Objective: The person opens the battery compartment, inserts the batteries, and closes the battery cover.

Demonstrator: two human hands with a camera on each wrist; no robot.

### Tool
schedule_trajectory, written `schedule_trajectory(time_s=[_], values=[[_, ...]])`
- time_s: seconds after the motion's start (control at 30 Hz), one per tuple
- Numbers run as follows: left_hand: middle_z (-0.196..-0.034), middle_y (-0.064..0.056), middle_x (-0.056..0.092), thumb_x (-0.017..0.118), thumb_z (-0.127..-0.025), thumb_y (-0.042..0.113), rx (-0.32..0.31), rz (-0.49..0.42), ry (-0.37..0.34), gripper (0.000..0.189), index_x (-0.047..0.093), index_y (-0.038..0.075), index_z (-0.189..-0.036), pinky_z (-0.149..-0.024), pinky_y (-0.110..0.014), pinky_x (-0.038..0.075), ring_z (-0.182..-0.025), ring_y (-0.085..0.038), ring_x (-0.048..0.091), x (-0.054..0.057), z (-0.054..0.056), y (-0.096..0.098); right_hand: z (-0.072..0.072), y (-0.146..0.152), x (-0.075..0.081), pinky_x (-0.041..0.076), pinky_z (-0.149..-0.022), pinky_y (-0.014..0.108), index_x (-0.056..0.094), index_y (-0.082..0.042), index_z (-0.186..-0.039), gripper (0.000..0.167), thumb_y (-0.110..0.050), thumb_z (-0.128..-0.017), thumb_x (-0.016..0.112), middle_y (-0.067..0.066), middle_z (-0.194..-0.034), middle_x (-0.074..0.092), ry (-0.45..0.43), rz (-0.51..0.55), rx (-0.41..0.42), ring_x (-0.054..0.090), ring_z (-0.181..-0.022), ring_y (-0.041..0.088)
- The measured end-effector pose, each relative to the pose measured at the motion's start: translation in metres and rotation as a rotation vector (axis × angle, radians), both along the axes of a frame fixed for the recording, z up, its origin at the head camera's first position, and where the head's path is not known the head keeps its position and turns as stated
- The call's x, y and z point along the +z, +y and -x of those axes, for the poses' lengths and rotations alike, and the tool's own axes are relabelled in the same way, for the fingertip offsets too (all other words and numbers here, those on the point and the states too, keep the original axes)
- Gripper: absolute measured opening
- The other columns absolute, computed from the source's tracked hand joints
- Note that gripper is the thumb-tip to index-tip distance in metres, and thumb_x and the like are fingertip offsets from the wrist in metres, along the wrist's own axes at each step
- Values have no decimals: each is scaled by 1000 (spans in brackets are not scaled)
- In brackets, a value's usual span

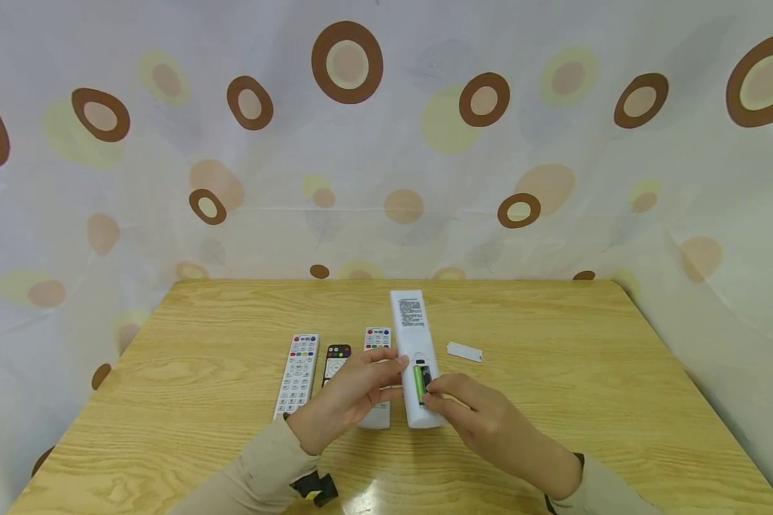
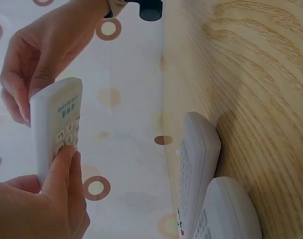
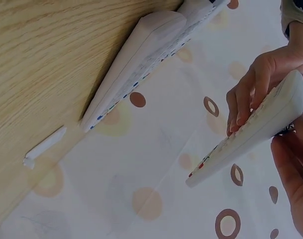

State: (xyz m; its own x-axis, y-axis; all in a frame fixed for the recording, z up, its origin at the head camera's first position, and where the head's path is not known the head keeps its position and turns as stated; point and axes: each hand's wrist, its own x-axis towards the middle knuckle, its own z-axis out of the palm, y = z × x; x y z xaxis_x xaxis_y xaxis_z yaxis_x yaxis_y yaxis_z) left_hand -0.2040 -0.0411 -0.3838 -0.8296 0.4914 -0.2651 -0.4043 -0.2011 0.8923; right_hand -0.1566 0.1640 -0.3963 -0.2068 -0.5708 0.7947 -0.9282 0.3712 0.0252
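Note:
My left hand (image 1: 351,390) grips a white remote control (image 1: 412,322), thumb on its edge and fingers on the button side. The remote is raised off the table, its back turned toward me. In its uncovered battery compartment lies a green battery (image 1: 419,386). My right hand (image 1: 483,418) has thumb and forefinger at the compartment, pinching a dark battery (image 3: 285,130), mostly hidden by the fingers. The left wrist view shows the remote's button side (image 2: 66,119) under the left fingers. The small white battery cover (image 1: 464,351) lies on the table to the right.
Left of the held remote, a white remote (image 1: 377,418) lies partly behind the left hand. A black-and-white remote (image 1: 336,361) and another white remote (image 1: 298,375) lie further left. The wooden table (image 1: 586,372) meets a patterned curtain (image 1: 399,143) at the back.

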Motion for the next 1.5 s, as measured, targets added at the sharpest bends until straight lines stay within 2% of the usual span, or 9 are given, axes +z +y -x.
schedule_trajectory(time_s=[0.2, 0.33, 0.47, 0.73, 0.93, 1.1, 1.23, 1.4, 1.5], values=[[-108, -15, 60, 56, -97, 9, 6, -7, 2, 30, 48, -9, -120, -76, -23, 56, -89, -15, 63, 0, 0, 0, -5, 0, 0, 52, -86, 21, 66, -4, -100, 14, -15, -91, 66, 8, -105, 61, -358, 123, -92, 59, -95, 21], [-109, -15, 61, 57, -97, 8, 17, -2, 8, 31, 49, -10, -121, -76, -24, 56, -90, -16, 64, -1, 0, 0, -7, 1, 7, 56, -77, 24, 62, -1, -112, 42, -13, -76, 81, 8, -106, 63, -864, 242, -236, 63, -90, 17], [-111, -17, 62, 58, -96, 8, 22, 12, 24, 32, 50, -10, -121, -79, -27, 56, -91, -18, 65, -1, 0, 1, -3, 4, 13, 57, -69, 26, 59, 7, -120, 52, -17, -79, 80, 13, -102, 66, -1288, 317, -262, 66, -83, 19], [-113, -18, 61, 59, -96, 10, 24, 7, 19, 33, 51, -9, -122, -76, -25, 56, -91, -18, 65, -2, 1, 2, 5, 5, 16, 55, -72, 29, 58, 8, -112, 44, -13, -80, 79, 10, -96, 63, -1531, 421, -239, 63, -82, 18], [-111, -18, 62, 59, -96, 8, 31, 5, 19, 31, 51, -9, -121, -75, -25, 56, -90, -17, 65, -3, 2, 2, 8, 5, 14, 54, -74, 31, 56, 7, -108, 38, -11, -82, 76, 9, -95, 60, -1586, 465, -201, 61, -82, 17], [-109, -15, 63, 59, -96, 8, 34, 14, 29, 33, 50, -9, -122, -75, -24, 55, -90, -15, 63, -4, 3, 0, 14, 11, 9, 54, -77, 30, 57, 6, -111, 39, -17, -86, 74, 9, -97, 64, -1525, 362, -169, 62, -87, 17], [-109, -14, 62, 59, -96, 9, 42, 24, 12, 36, 48, -9, -126, -75, -24, 54, -90, -14, 61, -6, 4, -3, 28, 27, 2, 56, -78, 34, 64, 6, -107, 29, -20, -94, 65, 15, -96, 68, -1351, 233, -184, 65, -87, 23], [-113, -15, 60, 59, -96, 10, 58, 42, -2, 40, 47, -7, -130, -77, -25, 54, -92, -15, 60, -7, 6, -6, 52, 52, -8, 56, -70, 33, 69, 3, -97, 13, -7, -93, 63, 10, -89, 67, -972, 62, -405, 64, -79, 23], [-116, -17, 60, 59, -96, 10, 58, 57, 7, 40, 47, -7, -131, -77, -25, 54, -92, -15, 61, -7, 7, -8, 64, 65, -17, 56, -73, 38, 68, 5, -99, 12, 2, -88, 65, 13, -95, 65, -890, -72, -501, 63, -85, 28]])
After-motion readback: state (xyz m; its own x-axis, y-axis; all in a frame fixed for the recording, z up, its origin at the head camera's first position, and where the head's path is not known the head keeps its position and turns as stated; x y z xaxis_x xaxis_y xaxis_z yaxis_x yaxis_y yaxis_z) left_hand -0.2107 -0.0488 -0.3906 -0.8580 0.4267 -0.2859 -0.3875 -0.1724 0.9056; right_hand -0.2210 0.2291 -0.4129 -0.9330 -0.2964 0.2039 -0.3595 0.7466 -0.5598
